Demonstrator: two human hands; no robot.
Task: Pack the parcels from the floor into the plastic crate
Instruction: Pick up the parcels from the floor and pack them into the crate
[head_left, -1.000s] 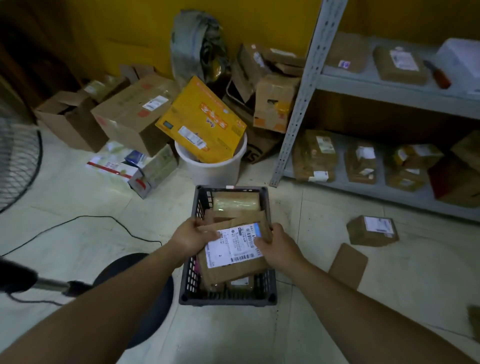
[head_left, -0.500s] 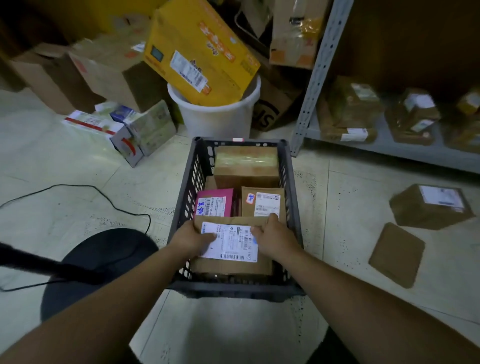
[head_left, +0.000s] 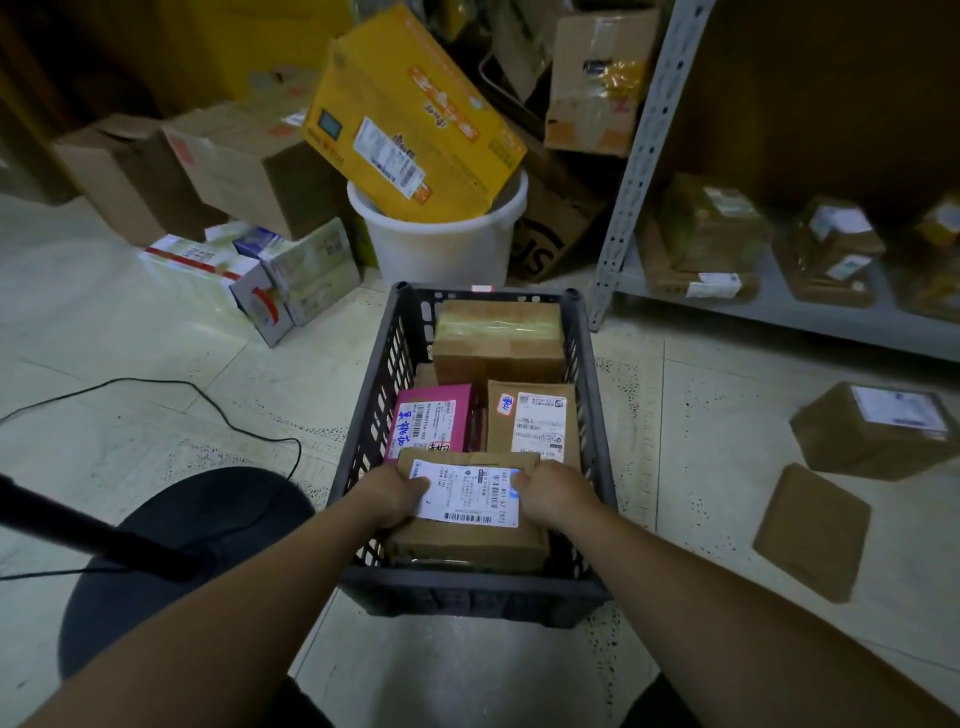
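Brown cardboard parcel with a white shipping label (head_left: 467, 512) lies flat at the near end of the dark grey slotted plastic crate (head_left: 592, 415) on the tiled floor (head_left: 156, 364). Left hand (head_left: 389, 499) and right hand (head_left: 556, 499) each clasp one side of it, thumbs on top. Beyond it sit a pink parcel (head_left: 428, 418) and two brown ones.

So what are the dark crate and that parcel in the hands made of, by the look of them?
The crate looks like moulded plastic, matt dark grey: its walls are a regular slotted lattice. The parcel held by the left hand and right hand looks like brown cardboard or kraft paper, dull, with a white printed label; I can't tell which.
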